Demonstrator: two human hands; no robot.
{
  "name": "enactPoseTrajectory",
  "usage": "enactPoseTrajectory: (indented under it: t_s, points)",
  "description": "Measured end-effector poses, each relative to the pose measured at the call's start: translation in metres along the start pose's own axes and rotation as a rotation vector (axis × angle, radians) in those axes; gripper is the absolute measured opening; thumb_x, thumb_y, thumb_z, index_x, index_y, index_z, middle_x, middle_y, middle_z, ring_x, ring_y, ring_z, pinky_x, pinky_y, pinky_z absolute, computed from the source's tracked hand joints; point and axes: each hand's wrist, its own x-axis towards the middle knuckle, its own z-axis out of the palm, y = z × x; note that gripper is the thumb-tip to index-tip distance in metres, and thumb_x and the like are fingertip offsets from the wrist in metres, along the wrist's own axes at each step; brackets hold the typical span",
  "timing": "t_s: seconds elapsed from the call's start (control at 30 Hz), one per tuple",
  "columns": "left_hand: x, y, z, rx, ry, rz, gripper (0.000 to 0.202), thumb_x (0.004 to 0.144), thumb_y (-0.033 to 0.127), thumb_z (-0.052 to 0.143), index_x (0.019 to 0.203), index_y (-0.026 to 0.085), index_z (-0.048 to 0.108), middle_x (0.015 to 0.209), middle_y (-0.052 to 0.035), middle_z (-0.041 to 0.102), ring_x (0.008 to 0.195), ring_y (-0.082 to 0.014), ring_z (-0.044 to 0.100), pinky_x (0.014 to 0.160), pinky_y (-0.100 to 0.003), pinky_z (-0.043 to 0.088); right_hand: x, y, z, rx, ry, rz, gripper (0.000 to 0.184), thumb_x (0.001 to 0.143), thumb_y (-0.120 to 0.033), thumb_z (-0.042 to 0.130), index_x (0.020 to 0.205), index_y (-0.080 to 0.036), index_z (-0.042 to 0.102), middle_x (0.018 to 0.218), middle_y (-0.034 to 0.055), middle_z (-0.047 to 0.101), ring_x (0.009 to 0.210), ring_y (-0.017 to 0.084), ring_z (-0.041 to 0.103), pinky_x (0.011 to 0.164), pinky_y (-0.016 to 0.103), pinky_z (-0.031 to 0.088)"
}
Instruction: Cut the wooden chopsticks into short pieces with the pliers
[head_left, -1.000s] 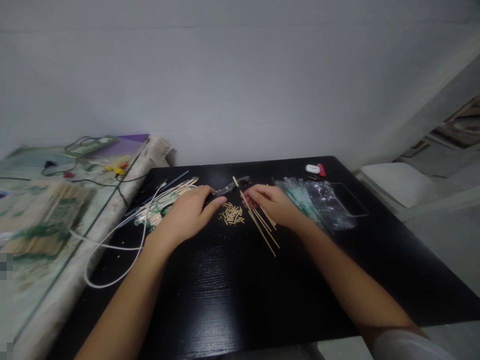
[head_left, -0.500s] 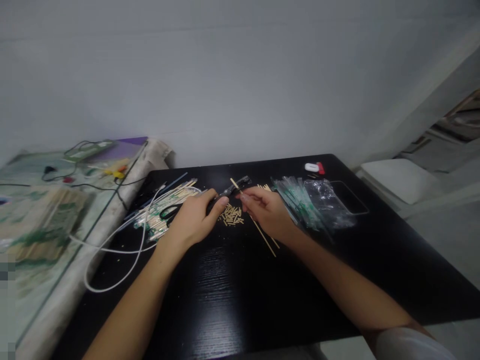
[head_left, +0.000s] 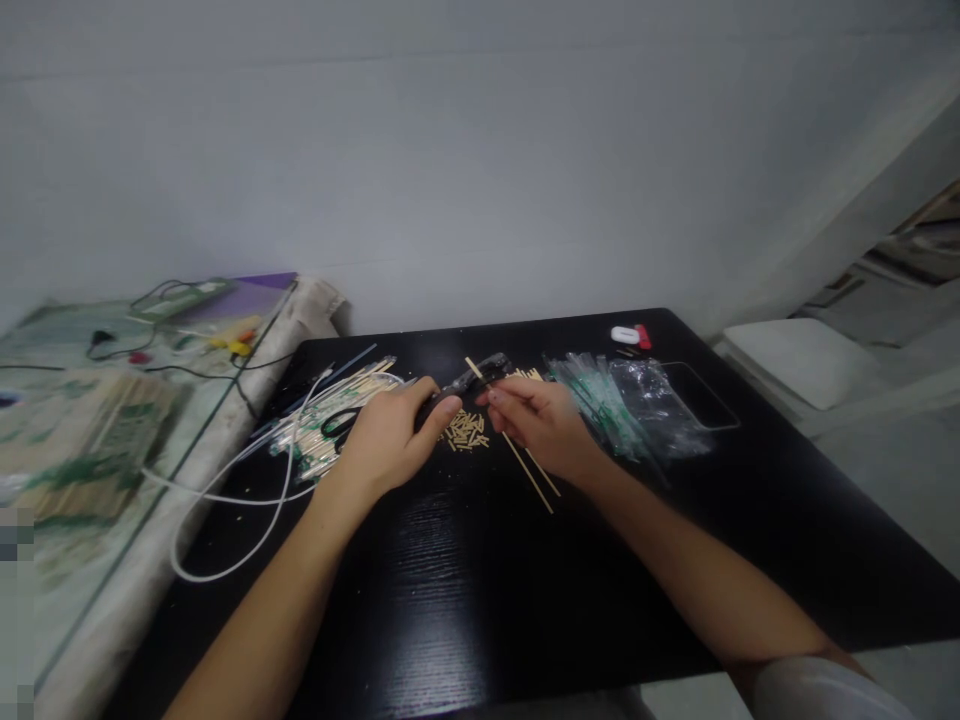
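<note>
My left hand [head_left: 390,432] is wrapped over a dark tool with black loop handles [head_left: 339,424], apparently scissors; the palm hides its middle. Its dark front end [head_left: 491,366] shows between my hands. In a pinch, my right hand [head_left: 541,420] holds thin wooden chopsticks [head_left: 531,478]. One end points up past the dark tool and the other ends slant down toward me. Under and between the hands lies a pile of short cut wooden pieces [head_left: 466,430]. More bare sticks [head_left: 525,374] lie behind my right hand.
Wrapped chopsticks [head_left: 315,440] and a looped white cable [head_left: 225,578] lie at left on the black table [head_left: 480,620]. Clear wrappers [head_left: 611,405], a phone-like dark slab [head_left: 701,395] and a white case [head_left: 625,335] are at right. A glass-topped surface with more packs [head_left: 82,440] adjoins on the left.
The chopsticks' upper end and my right fingers have shifted slightly right, along with the tool's dark front end. Both hands keep their hold.
</note>
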Motion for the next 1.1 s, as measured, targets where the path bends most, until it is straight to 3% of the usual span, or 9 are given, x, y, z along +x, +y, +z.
enactPoseTrajectory:
  t_s: [0.23, 0.5, 0.67, 0.8, 0.9, 1.0, 1.1]
  points:
    - [-0.001, -0.003, -0.003, -0.058, 0.009, 0.075, 0.042, 0.105, 0.053, 0.036, 0.086, 0.021, 0.056, 0.074, -0.0007, 0.060, 0.068, -0.0189, 0.056, 0.066, -0.033, 0.037, 0.000, -0.004, -0.004, 0.210, -0.123, 0.087, 0.029, 0.094, -0.046, 0.066, 0.088, -0.018, 0.071, 0.062, -0.0029, 0.056, 0.045, 0.006, 0.038, 0.040, 0.024, 0.024]
    - [-0.001, -0.005, -0.006, -0.127, -0.005, 0.123, 0.040, 0.105, 0.052, 0.038, 0.090, 0.020, 0.056, 0.076, -0.0004, 0.059, 0.070, -0.0188, 0.054, 0.067, -0.033, 0.036, -0.004, -0.007, -0.002, 0.220, -0.138, 0.058, 0.030, 0.096, -0.045, 0.065, 0.091, -0.017, 0.072, 0.061, -0.0031, 0.055, 0.045, 0.006, 0.038, 0.039, 0.023, 0.023]
    - [-0.001, -0.007, -0.008, -0.122, -0.008, 0.116, 0.040, 0.105, 0.052, 0.039, 0.088, 0.020, 0.057, 0.074, 0.0002, 0.058, 0.069, -0.0182, 0.054, 0.067, -0.033, 0.035, -0.004, -0.008, -0.003, 0.178, -0.200, 0.070, 0.029, 0.097, -0.046, 0.063, 0.094, -0.018, 0.068, 0.058, -0.0063, 0.049, 0.044, 0.007, 0.039, 0.039, 0.022, 0.029]
    - [0.000, -0.008, -0.008, -0.136, -0.057, 0.102, 0.045, 0.105, 0.052, 0.036, 0.086, 0.020, 0.059, 0.071, 0.0001, 0.059, 0.068, -0.0184, 0.055, 0.066, -0.032, 0.035, -0.002, -0.009, -0.007, 0.308, -0.257, 0.157, 0.037, 0.091, -0.055, 0.070, 0.103, -0.024, 0.053, 0.070, -0.0043, 0.059, 0.050, 0.010, 0.052, 0.041, 0.022, 0.037]
    - [0.000, -0.005, -0.007, -0.125, -0.138, 0.094, 0.043, 0.103, 0.055, 0.041, 0.087, 0.020, 0.061, 0.075, -0.0008, 0.063, 0.069, -0.0194, 0.058, 0.067, -0.032, 0.037, 0.001, -0.011, -0.013, 0.524, -0.303, 0.258, 0.048, 0.091, -0.069, 0.060, 0.110, -0.026, 0.050, 0.075, -0.0018, 0.062, 0.057, 0.014, 0.057, 0.047, 0.025, 0.042]
    - [0.001, -0.002, -0.005, -0.087, -0.197, 0.097, 0.034, 0.096, 0.054, 0.057, 0.089, 0.021, 0.061, 0.078, -0.0005, 0.066, 0.070, -0.0195, 0.059, 0.065, -0.031, 0.037, 0.003, -0.014, -0.019, 0.630, -0.485, 0.398, 0.052, 0.094, -0.072, 0.049, 0.111, -0.024, 0.055, 0.070, -0.0025, 0.056, 0.054, 0.013, 0.048, 0.050, 0.026, 0.037]
    - [0.001, -0.002, -0.001, -0.076, -0.210, 0.128, 0.013, 0.092, 0.035, 0.063, 0.093, 0.022, 0.061, 0.084, -0.0011, 0.068, 0.073, -0.0198, 0.061, 0.066, -0.031, 0.040, 0.002, -0.017, -0.021, 0.657, -0.557, 0.455, 0.043, 0.093, -0.066, 0.056, 0.102, -0.024, 0.057, 0.065, -0.0059, 0.045, 0.052, 0.010, 0.036, 0.052, 0.024, 0.030]
